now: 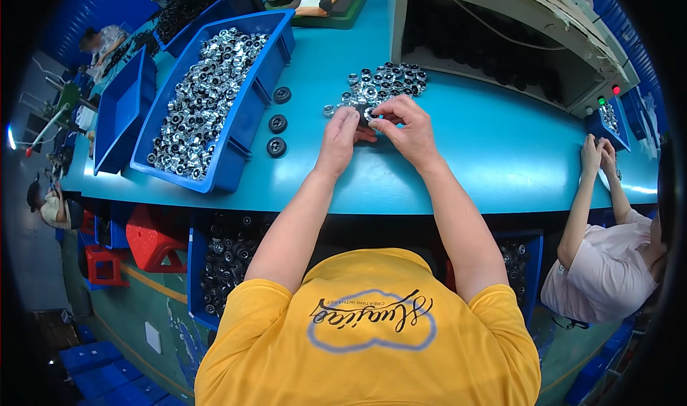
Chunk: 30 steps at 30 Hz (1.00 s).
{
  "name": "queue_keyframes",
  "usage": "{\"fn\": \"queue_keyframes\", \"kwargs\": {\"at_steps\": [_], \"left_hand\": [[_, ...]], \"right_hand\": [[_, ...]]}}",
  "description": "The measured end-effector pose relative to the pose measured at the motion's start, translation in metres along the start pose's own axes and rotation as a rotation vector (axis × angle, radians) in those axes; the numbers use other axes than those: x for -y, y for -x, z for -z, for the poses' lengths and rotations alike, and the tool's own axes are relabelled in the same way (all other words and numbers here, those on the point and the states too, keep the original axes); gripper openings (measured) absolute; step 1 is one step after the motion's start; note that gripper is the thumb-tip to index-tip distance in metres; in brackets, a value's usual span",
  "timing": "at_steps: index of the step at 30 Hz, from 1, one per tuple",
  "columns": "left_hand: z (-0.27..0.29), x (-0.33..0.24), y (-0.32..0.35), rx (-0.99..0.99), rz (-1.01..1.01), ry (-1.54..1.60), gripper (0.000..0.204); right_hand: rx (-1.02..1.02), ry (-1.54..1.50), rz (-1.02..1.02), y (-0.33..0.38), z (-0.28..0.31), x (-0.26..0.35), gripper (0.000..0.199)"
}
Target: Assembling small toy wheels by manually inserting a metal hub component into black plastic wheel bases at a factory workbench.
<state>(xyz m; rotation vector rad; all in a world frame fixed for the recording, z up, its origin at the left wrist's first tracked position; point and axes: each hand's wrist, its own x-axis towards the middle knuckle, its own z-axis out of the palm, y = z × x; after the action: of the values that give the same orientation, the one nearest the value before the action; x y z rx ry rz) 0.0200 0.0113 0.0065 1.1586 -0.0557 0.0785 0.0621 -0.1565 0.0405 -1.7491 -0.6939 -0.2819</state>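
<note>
Small black wheel (pixel 363 120), its bright metallic centre facing up, sits between both hands over the middle of the workbench, just on the near side of a heap of loose parts. The left hand (pixel 339 138) clasps its rim from the left; the right hand (pixel 408 128) pinches it with thumb and fingertips near the centre. Whether it also rests on the bench is hidden. It looks light and sturdy, probably firm rubber or plastic: the matt rim should give good purchase, the polished centre less.

The turquoise workbench (pixel 458 170) is smooth and glossy. Three black discs (pixel 277 124), ringed and wheel-like, lie flat in a row to the left, beside a rigid blue plastic bin (pixel 172 178) full of shiny, chrome-like hubs (pixel 207 91). Beyond the hands lies the heap of silvery parts (pixel 386 84), hard and likely slippery; farther off stands a pale, box-like cabinet (pixel 601 84) with a dark opening.
</note>
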Motion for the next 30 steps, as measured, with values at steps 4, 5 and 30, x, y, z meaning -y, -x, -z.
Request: {"fn": "queue_keyframes", "kwargs": {"at_steps": [4,5,30], "left_hand": [[0.0,0.0,0.0,0.004,0.004,0.014,0.022],[0.001,-0.001,0.0,0.009,0.012,0.034,0.023],[-0.004,-0.001,0.002,0.072,-0.122,-0.044,0.035]], "right_hand": [[0.0,-0.042,-0.016,0.001,-0.001,0.001,0.016],[-0.007,-0.044,-0.017,0.001,-0.002,0.001,0.016],[0.079,-0.408,-0.311,0.004,-0.007,-0.013,0.034]]}}
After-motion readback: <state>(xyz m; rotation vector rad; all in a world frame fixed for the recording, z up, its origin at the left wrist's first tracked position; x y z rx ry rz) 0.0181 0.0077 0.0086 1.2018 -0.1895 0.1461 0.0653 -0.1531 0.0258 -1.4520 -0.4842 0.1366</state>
